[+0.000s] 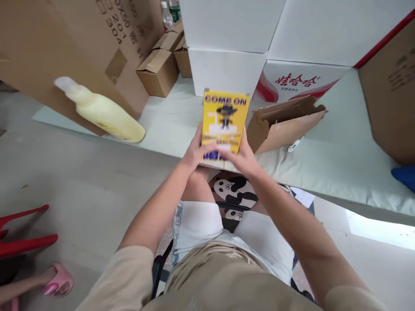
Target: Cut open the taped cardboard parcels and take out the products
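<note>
Between my two hands is a yellow box (226,119) with "COME ON" in dark letters and a cartoon figure in a black hat on its face. It is held up over the front edge of the table. My left hand (197,149) is closed around its lower left side, thumb lying across the front. On the lower right side my right hand (240,155) grips it the same way, thumb also over the front. The fingers behind the box are hidden. Just right of it on the table sits an open brown carton (288,127).
A pale yellow pump bottle (108,114) stands at the left table edge, by a large brown carton (106,47). Small brown boxes (158,71) and stacked white boxes (227,71) line the back. A person's foot in a pink slipper (60,280) shows lower left, near red stool legs (29,246).
</note>
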`<state>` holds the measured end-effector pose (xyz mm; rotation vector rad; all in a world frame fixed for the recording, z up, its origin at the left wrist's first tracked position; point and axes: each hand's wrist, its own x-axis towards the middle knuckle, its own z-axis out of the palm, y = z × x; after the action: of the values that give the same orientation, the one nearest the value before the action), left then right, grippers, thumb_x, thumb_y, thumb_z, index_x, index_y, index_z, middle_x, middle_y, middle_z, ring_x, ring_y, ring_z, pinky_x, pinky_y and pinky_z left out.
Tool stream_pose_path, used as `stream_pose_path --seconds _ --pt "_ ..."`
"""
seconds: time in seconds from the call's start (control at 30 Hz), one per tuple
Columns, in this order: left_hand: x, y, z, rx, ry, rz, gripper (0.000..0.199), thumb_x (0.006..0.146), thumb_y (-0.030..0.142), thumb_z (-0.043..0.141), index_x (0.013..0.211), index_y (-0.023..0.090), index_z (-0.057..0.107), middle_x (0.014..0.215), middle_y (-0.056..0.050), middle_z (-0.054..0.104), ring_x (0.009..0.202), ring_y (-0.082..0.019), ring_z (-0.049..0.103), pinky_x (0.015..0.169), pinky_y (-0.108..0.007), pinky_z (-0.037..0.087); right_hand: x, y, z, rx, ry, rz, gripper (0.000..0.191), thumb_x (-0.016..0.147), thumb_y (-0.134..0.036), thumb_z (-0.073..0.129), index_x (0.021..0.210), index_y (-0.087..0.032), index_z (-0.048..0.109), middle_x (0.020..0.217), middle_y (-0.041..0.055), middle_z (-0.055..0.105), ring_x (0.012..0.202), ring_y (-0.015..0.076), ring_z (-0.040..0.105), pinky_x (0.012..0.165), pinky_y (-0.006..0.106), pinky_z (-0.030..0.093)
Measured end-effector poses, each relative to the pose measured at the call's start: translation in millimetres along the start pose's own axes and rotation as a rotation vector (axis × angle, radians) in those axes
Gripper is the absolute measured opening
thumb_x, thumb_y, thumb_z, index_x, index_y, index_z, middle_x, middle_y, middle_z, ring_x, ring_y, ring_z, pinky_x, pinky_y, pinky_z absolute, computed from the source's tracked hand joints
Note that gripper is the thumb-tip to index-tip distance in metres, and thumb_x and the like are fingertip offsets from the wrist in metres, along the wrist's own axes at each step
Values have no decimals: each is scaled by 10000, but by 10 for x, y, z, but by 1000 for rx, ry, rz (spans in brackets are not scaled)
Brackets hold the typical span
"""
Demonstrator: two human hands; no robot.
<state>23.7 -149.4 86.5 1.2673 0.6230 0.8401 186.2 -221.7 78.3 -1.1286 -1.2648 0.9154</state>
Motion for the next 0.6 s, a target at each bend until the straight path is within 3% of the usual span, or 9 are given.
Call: stream_pose_path --seconds 0.07,0.13,0.27,0.37,0.47,0.53,0.6 --pt "480 83 -162 12 92 -38 622 748 487 787 1277 195 640 1224 -119 763 1129 -322 743 876 -392 620 547 90 80 49 56 60 917 746 -637 796 1522 -346 402 1518 85 576 1339 291 615 1053 494 602" --pt "902 110 -284 49 176 -168 468 829 499 689 1162 171 679 1068 -117 769 1064 -316 747 774 -364 599 977 171 130 64 152 230 821 781 -516 749 1513 -388 399 1503 45 592 1276 283 641 973 511 623" --pt "1384 56 -334 33 261 -300 401 889 507 630 1070 156 695 1012 -131 747 1112 -337 715 758 -367 564 1382 223 123 32 305 429 674 782 -422 678 1431 -404 496 1435 15 634 1219 281 648 929 517 618" --pt "1414 28 -261 31 229 -289 418 889 530 631 1087 167 688 1015 -121 740 1091 -323 717 733 -347 556 1390 181 74 9 321 424 634 771 -441 679 1382 -382 524 1389 22 659 1220 293 647 931 514 615" --pt "1209 76 -205 2 139 -163 482 895 574 599 1197 203 658 1077 -103 740 1038 -282 731 678 -303 550 1210 77 17 50 283 259 748 751 -474 719 1441 -354 457 1411 47 650 1230 312 663 940 514 621" --pt "1002 96 -230 -35 66 -70 583 932 646 490 1331 239 610 1160 -110 736 1063 -290 735 689 -323 575 938 13 -44 103 240 63 895 742 -531 765 1523 -353 365 1496 60 599 1306 319 641 987 504 617" --pt "818 19 -308 -71 -11 -59 657 955 682 379 1443 273 539 1300 -131 703 1161 -327 715 780 -408 613 496 11 -156 88 219 -76 987 768 -655 750 1588 -355 289 1552 77 556 1377 322 606 1035 503 604"
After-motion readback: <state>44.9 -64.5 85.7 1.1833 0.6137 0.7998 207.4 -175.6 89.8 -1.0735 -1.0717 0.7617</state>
